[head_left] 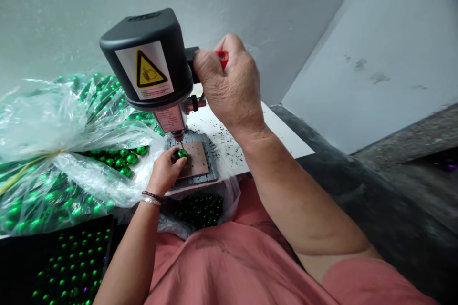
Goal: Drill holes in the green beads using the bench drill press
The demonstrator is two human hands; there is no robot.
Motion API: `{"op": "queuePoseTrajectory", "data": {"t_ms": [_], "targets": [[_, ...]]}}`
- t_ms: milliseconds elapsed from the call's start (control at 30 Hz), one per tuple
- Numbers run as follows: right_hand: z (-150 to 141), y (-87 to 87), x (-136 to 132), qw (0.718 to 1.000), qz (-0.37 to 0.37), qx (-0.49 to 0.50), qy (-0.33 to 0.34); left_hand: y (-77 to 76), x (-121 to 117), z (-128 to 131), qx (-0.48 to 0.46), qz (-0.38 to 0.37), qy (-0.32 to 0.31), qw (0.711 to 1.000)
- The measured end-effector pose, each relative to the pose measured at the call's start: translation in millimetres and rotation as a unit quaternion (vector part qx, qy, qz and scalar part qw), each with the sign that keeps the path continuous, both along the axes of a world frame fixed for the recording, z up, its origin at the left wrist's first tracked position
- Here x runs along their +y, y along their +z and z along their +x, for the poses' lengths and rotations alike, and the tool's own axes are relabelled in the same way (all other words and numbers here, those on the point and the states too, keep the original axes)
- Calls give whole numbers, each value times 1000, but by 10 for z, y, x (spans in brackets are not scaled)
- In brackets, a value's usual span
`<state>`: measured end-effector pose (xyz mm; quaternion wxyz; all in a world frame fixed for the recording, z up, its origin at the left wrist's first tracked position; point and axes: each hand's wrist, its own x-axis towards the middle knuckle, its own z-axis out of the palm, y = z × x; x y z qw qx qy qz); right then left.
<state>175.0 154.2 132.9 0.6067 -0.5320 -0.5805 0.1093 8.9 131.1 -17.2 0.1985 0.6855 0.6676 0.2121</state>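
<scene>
The fingers of the left hand were closed in a firm pinch on a green bead, and the bead was held directly beneath a drill bit. Whether the bit's tip was touching the bead could not be told. The bead was judged to be light, hard and slippery, with a glossy round surface liable to roll or twist. It was best taken by its sides, leaving the top free, and a thin shell might prove fragile under pressure.

The right hand was clenched around a red handle, which was largely hidden by the fingers. Just beside that hand stood a black drill head, carrying a yellow warning label.

Below the left fingers lay a copper-coloured pad on a grey perforated plate, set on a white worktop scattered with black shavings. Further out, a clear plastic bag was seen packed with green beads and tied with yellow string. More beads were held in a black tray near the left forearm, and a dark cluster of beads was seen below the plate.
</scene>
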Motion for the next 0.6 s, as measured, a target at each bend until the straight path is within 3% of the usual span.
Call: {"op": "queuePoseTrajectory", "data": {"t_ms": [300, 433, 600], "targets": [[2, -107, -67, 998, 55, 2, 17, -111, 77, 33, -40, 13, -26, 999], [-7, -252, -193, 997, 74, 13, 14, -138, 78, 20, -70, 23, -32, 997], [9, -498, -348, 992, 116, -40, -13, -169, 63, 20, -65, 24, -22, 997]]}}
